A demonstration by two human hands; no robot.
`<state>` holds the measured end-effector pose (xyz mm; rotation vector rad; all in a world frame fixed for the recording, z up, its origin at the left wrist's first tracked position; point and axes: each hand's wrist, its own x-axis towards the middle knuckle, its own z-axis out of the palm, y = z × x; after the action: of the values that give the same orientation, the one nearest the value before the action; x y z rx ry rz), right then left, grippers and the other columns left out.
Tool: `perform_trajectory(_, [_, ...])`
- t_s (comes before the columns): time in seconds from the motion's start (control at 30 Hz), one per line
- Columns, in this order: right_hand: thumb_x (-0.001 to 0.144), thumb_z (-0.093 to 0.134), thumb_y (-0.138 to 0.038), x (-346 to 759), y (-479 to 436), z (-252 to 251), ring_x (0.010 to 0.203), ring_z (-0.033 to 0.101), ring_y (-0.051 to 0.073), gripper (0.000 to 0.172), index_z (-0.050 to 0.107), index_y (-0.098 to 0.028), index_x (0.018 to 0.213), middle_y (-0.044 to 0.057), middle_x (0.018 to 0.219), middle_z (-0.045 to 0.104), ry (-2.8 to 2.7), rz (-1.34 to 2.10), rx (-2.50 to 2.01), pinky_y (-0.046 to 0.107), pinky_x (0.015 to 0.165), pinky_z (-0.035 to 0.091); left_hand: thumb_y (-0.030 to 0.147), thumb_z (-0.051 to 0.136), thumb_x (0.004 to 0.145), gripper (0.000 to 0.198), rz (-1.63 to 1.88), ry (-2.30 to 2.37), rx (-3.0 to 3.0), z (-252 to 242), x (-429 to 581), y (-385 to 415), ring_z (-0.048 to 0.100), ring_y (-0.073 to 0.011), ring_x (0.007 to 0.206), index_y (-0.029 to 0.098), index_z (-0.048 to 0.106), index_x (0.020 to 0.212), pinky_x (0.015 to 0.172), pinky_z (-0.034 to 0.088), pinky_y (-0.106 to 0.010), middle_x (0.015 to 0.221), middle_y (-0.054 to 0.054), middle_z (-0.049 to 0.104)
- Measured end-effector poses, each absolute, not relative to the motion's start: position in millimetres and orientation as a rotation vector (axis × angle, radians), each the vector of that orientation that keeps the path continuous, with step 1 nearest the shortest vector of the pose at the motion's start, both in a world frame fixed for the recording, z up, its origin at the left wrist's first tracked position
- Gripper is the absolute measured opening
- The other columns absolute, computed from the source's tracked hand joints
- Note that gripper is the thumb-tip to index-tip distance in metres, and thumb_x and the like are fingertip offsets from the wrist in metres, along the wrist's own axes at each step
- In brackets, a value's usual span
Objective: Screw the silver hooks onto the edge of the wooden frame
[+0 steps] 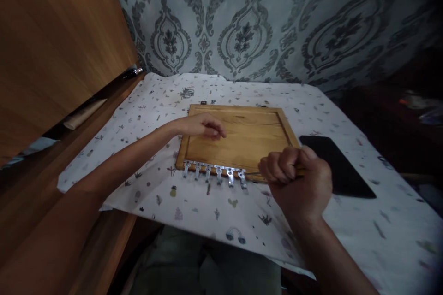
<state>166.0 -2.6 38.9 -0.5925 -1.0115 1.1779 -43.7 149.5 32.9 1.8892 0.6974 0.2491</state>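
Observation:
A wooden board with a raised frame [238, 136] lies flat on the cloth-covered table. Along its near edge runs a metal hook rail [214, 168], its several hooks pointing toward me. My right hand [297, 179] is wrapped round a screwdriver [254, 174]; the thin shaft reaches left to the rail's right end, and most of the handle is hidden in my fist. Whether the tip touches a screw I cannot tell. Over the left part of the board, my left hand [206, 126] has loosely bent fingers, apart, with nothing visible in them.
A flat black tablet-like slab [335, 166] lies right of the board. The patterned white cloth [214, 212] hangs over the table's near edge. Wooden furniture [62, 46] stands at the left, with a rolled light-brown object [85, 114] on its ledge. A patterned wall [242, 32] closes off the back.

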Motion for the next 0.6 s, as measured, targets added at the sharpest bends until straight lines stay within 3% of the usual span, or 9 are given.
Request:
perform_trajectory(0.23, [0.082,0.072,-0.047,160.5,-1.6,39.2,0.037,0.017,0.007,0.06,0.035,-0.021,0.042,-0.008,0.041,0.021,-1.026,1.151,-0.612,0.023,0.036,0.015,0.012,0.056,0.09,0.02,0.143,0.428,2.024,14.3,-5.6,127.8,0.069,-0.016,0.1,0.017,0.075,0.095,0.096,0.051,-0.031,0.104,-0.005,0.077])
perform_trajectory(0.4, [0.085,0.068,-0.051,160.9,-0.3,37.5,0.037,0.017,0.007,0.062,0.033,-0.022,0.044,-0.008,0.042,0.021,-1.044,1.141,-0.621,0.023,0.036,0.017,0.013,0.052,0.093,0.025,0.128,0.394,2.162,15.2,-0.4,114.3,0.069,-0.0174,0.1,0.018,0.075,0.1,0.095,0.051,-0.032,0.106,-0.005,0.076])
perform_trajectory(0.6, [0.085,0.068,-0.049,162.2,-0.2,36.4,0.037,0.016,0.007,0.06,0.033,-0.022,0.043,-0.008,0.042,0.021,-1.033,1.134,-0.627,0.024,0.035,0.017,0.038,0.068,0.09,0.024,0.099,0.405,2.258,29.0,-0.5,94.1,0.066,-0.021,0.103,0.021,0.074,0.107,0.09,0.05,-0.032,0.108,-0.006,0.072])
